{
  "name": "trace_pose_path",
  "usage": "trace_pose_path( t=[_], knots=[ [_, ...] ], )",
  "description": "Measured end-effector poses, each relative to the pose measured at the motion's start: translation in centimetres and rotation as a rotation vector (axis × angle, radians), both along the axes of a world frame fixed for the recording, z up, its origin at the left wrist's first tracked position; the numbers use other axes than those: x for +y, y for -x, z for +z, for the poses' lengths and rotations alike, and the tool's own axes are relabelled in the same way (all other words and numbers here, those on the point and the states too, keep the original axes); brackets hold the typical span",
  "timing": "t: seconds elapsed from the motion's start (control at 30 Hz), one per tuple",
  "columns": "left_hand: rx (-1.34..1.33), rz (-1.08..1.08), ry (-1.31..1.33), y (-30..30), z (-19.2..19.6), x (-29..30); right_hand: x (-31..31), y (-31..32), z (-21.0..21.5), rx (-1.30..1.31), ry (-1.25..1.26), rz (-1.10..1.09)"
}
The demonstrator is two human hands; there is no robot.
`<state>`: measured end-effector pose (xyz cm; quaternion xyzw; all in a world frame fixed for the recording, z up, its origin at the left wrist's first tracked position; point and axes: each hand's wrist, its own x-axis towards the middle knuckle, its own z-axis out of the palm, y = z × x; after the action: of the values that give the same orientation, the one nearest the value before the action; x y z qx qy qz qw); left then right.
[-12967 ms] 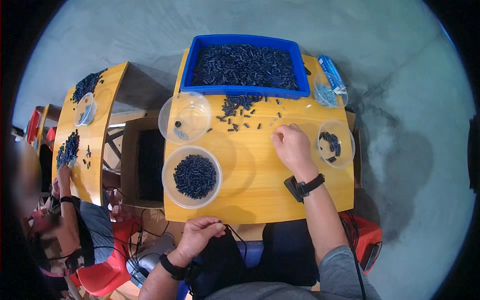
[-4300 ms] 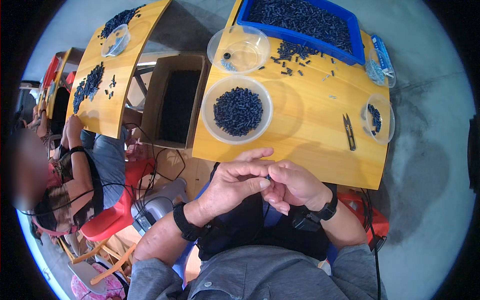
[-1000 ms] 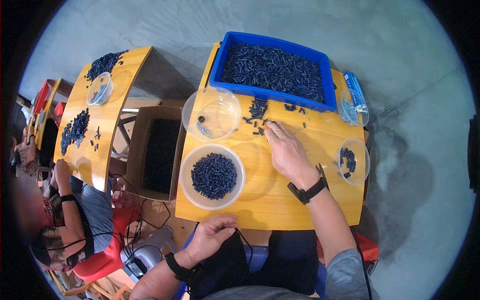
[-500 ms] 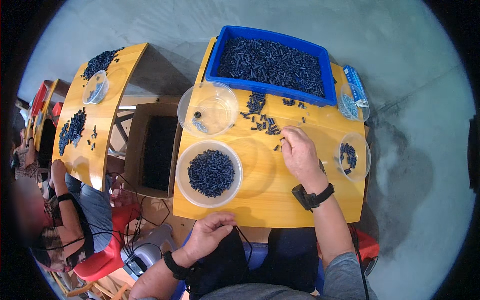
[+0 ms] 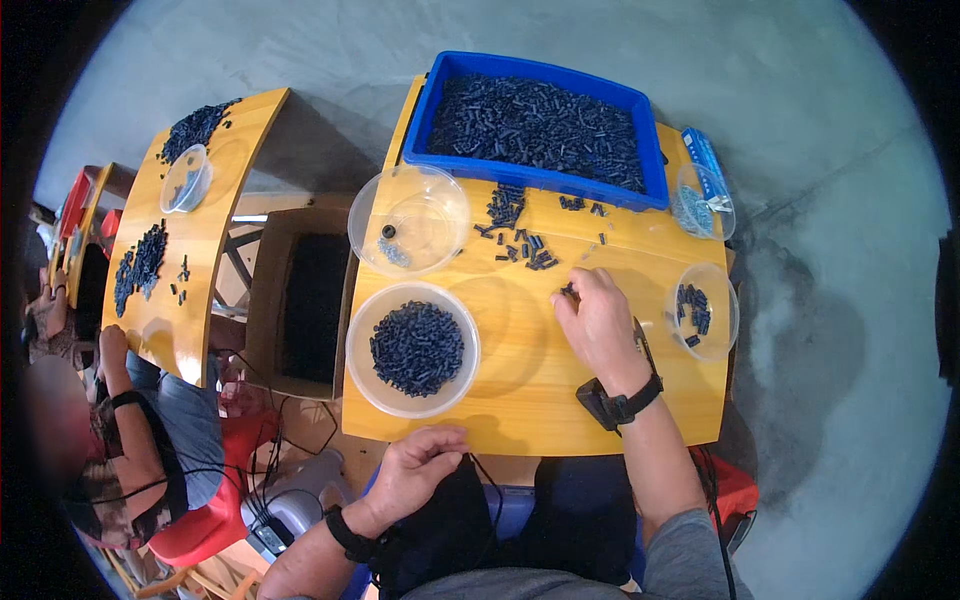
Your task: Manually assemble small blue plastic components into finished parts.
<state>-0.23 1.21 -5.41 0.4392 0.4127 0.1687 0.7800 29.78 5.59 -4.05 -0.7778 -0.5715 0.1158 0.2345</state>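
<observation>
My right hand [image 5: 600,325] is above the middle of the yellow table, thumb and fingers pinched on a small black tube piece [image 5: 568,291] that shows at the fingertips. Just beyond it lies a loose scatter of black tube pieces [image 5: 506,207]. My left hand [image 5: 420,468] is at the table's front edge, its fingers curled and the thumb pressed against them; whatever it may hold there is too small to make out. Closest to it stands a clear round tub [image 5: 357,345] holding a heap of short black pieces [image 5: 417,347].
A blue tray [image 5: 530,180] full of black pieces stands at the back. Clear tubs sit at the back left [image 5: 455,250] and right [image 5: 735,325]. On the left are an open cardboard box [image 5: 262,300] and another table [image 5: 240,170], where a person [image 5: 130,450] sits.
My right hand has drawn slightly toward me, and the dark piece between its fingertips still shows. My left hand keeps its place. The whole view has shifted a little.
</observation>
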Motion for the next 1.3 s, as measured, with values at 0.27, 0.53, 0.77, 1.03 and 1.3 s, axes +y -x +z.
trace_pose_path(
  t=[0.27, 0.53, 0.77, 1.03, 1.3],
  knots=[
    [0.035, -0.025, -0.046, 0.3, -0.5, -0.1, 2.2, 0.2, -0.5, 0.031, -0.202, 0.132],
    [0.032, -0.006, -0.050, 0.1, -0.4, -0.2, 5.2, 1.2, 0.1, -0.071, -0.178, 0.135],
    [-0.004, 0.031, -0.023, 0.1, -0.7, -0.4, 6.1, 1.0, -0.1, -0.154, -0.032, 0.158],
    [0.038, 0.004, 0.003, 0.1, -0.2, 0.0, 6.5, 1.0, -0.5, -0.160, -0.016, 0.110],
    [0.041, 0.010, -0.004, 0.1, -0.3, -0.1, 5.7, 0.7, -1.1, 0.138, -0.252, -0.004]
  ],
)
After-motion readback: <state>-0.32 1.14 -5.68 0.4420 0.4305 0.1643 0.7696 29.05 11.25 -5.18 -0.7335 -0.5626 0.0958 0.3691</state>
